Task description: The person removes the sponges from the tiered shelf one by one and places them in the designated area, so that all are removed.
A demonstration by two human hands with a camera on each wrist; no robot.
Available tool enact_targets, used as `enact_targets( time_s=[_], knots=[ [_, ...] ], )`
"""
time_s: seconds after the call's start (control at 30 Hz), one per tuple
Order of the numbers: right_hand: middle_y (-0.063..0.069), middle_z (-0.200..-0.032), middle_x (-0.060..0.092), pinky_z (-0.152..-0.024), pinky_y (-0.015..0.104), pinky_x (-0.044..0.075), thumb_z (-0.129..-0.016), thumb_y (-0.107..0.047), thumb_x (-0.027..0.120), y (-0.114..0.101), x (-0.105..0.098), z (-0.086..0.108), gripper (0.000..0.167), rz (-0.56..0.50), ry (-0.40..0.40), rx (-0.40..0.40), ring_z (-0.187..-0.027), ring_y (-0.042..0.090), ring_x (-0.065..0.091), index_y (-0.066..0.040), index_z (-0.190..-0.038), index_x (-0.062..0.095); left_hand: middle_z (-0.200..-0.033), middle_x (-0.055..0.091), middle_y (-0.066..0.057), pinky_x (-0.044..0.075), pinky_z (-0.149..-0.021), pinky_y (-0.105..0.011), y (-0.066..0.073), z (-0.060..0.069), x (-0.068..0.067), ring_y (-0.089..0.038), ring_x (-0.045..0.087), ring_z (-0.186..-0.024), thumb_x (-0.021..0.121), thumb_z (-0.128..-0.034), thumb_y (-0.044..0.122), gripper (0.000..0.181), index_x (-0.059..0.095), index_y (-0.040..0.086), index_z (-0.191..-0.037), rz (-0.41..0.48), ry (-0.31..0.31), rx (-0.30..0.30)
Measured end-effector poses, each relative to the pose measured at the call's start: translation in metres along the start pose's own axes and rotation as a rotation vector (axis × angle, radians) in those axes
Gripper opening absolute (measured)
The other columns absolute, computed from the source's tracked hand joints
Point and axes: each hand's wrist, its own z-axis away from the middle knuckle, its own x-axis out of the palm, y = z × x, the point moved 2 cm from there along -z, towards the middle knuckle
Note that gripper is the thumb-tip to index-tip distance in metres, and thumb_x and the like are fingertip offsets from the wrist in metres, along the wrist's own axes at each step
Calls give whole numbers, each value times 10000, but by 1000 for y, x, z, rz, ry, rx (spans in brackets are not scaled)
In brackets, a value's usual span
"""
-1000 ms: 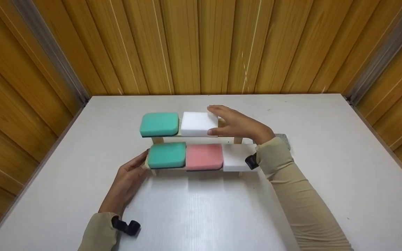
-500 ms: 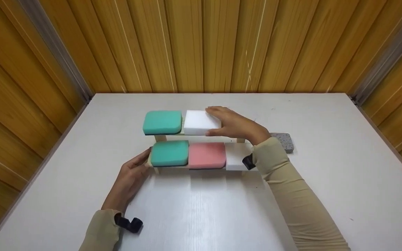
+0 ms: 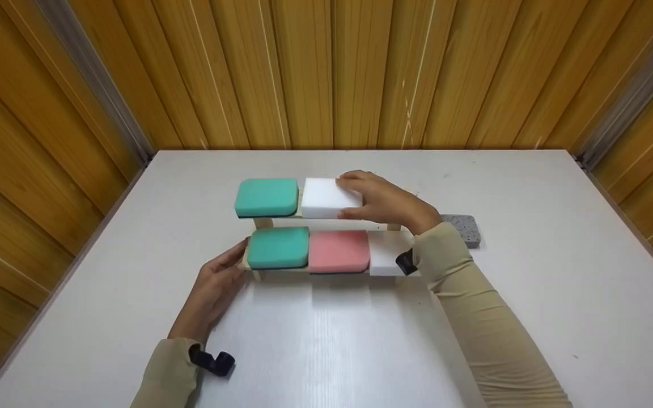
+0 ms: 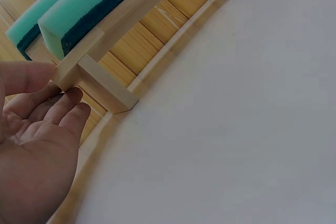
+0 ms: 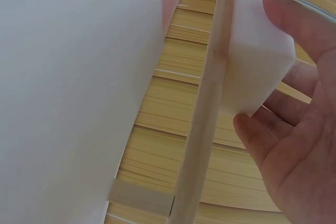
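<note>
A two-tier wooden rack [image 4: 107,85] stands on the table. My left hand [image 3: 212,292] pinches the left end of its lower shelf, with the thumb above and fingers beneath in the left wrist view. On the upper shelf, my right hand [image 3: 386,199] holds a white sponge [image 3: 326,194] by its right end, thumb on the near side and fingers at the far side. Left of it lies a green sponge [image 3: 267,196], a narrow gap between them. The lower shelf bears a green sponge [image 3: 278,247], a pink sponge [image 3: 339,250] and a white sponge [image 3: 383,249], partly hidden by my right wrist.
A grey speckled block [image 3: 465,229] lies on the white table [image 3: 326,345] right of the rack, partly behind my right forearm. Wood-patterned panels [image 3: 326,73] rise behind the table and on both sides.
The head view has shifted slightly. My right hand has edged left against the white sponge on the upper shelf, uncovering more of the grey block. The left hand keeps its hold on the rack.
</note>
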Motion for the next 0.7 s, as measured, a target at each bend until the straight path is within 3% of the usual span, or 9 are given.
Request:
enact_targets(
  time_s=[0.27, 0.7],
  knots=[
    [113, -1511, 378, -1176, 457, 297, -870, -351, 704, -2, 0, 1, 709, -5, -14, 36, -1407, 301, 326, -55, -1448, 419, -1562, 317, -42, 398, -1083, -203, 0, 0, 1, -177, 303, -1439, 518, -942, -8, 570, 341, 43, -1482, -26, 6, -5],
    [117, -1502, 392, -1176, 463, 295, -857, -316, 721, -5, -2, 2, 707, 2, 6, 11, -1402, 308, 333, -47, -1442, 426, -1559, 323, -50, 404, -1074, -193, 1, 1, -1, -172, 290, -1443, 525, -938, -9, 569, 353, 48, -1478, -36, -7, 11]
  ],
)
